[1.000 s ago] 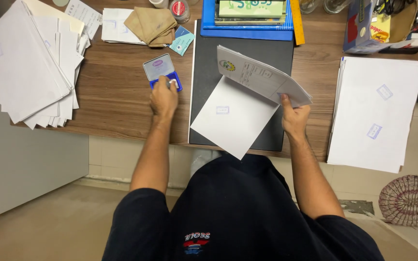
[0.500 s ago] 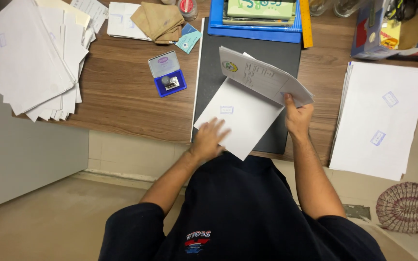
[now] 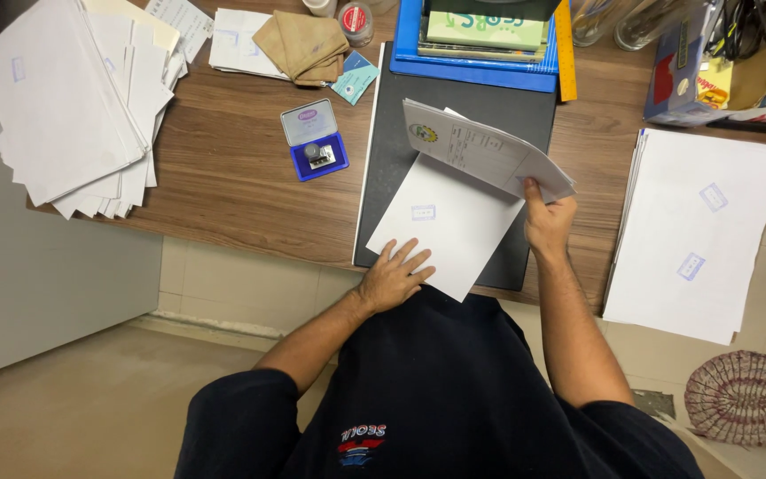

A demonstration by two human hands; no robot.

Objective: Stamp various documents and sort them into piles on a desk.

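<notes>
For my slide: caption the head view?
Left hand presses a stamped sheet; right hand lifts the pages above.

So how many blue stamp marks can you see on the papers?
5: one on the white sheet under the left hand, two on the right stack, two faint ones top left. Others may be hidden.

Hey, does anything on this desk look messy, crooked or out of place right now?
The left paper pile is fanned out and overhangs the desk edge. The right stack hangs well past the edge too. The ink pad lies open.
</notes>
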